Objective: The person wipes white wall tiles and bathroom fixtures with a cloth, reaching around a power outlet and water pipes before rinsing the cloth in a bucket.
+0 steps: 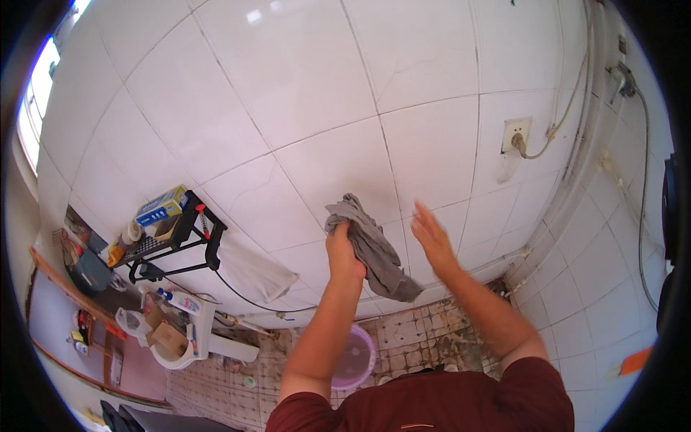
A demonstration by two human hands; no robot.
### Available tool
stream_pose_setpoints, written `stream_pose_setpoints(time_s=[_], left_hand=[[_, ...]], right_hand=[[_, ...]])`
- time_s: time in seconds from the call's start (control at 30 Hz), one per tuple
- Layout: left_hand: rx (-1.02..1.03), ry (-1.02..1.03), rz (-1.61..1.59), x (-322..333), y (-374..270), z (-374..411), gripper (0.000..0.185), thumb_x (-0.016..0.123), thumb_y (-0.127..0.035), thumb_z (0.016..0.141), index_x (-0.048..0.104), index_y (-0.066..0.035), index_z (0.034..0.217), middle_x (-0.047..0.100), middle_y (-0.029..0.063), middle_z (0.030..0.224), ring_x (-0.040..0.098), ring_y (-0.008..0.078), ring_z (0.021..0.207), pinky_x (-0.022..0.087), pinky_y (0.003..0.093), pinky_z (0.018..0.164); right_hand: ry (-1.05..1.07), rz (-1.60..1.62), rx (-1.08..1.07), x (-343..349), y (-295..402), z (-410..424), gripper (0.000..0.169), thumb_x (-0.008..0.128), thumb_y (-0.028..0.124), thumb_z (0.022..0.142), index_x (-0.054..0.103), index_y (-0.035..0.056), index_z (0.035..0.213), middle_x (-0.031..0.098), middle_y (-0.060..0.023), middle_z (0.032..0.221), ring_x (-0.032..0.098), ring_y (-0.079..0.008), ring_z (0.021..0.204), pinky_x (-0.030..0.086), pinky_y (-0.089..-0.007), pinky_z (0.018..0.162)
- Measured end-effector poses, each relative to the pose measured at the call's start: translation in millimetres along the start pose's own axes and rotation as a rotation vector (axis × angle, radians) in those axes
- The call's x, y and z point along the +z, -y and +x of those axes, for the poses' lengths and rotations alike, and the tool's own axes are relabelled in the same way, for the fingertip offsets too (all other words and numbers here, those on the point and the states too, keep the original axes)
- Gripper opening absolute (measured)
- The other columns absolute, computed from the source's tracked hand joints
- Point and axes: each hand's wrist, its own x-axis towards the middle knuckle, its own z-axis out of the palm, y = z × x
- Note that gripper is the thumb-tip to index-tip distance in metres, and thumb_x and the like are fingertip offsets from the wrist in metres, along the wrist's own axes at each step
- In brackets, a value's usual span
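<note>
My left hand (345, 256) grips a bunched grey cloth (378, 254) in front of the white tiled wall (324, 129). One end of the cloth sticks up above my fist, and the rest hangs down to the right. To the right of the cloth and apart from it, my right hand (432, 237) is raised, slightly blurred, with nothing in it. Below my left forearm a pink plastic basin (370, 372) stands on the floor, holding cloudy liquid; my arm and shirt hide part of it.
A black wall rack (216, 237) carries a box and small items, with a whitish towel (259, 270) hanging beside it. A cluttered white pedestal washbasin (202, 335) stands lower left. At right are a plugged-in wall socket (516, 135) and a shower mixer with hose (626, 81).
</note>
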Motion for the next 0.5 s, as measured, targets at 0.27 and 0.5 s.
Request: stream_pose_setpoints(time_s=[0.27, 0.5], left_hand=[[-0.013, 0.419, 1.001, -47, 79, -22, 0.046, 0.062, -0.015, 0.083, 0.052, 0.002, 0.124, 0.058, 0.0176, 0.119, 0.059, 0.0302, 0.106, 0.048, 0.0332, 0.091], [0.835, 0.705, 1.567, 25, -4, -27, 0.061, 0.067, -0.024, 0.083, 0.044, -0.011, 0.138, 0.034, 0.0199, 0.146, 0.038, 0.0348, 0.132, 0.031, 0.0393, 0.108]], right_hand=[[0.015, 1.115, 0.612, 21, -12, -78, 0.063, 0.043, 0.060, 0.091, 0.040, 0.0198, 0.140, 0.046, -0.0086, 0.139, 0.044, -0.0289, 0.125, 0.040, -0.0542, 0.098], [0.104, 1.148, 0.206, -12, 53, -25, 0.033, 0.052, 0.038, 0.094, 0.057, 0.0141, 0.117, 0.062, -0.0046, 0.112, 0.059, -0.0202, 0.103, 0.050, -0.0370, 0.089]])
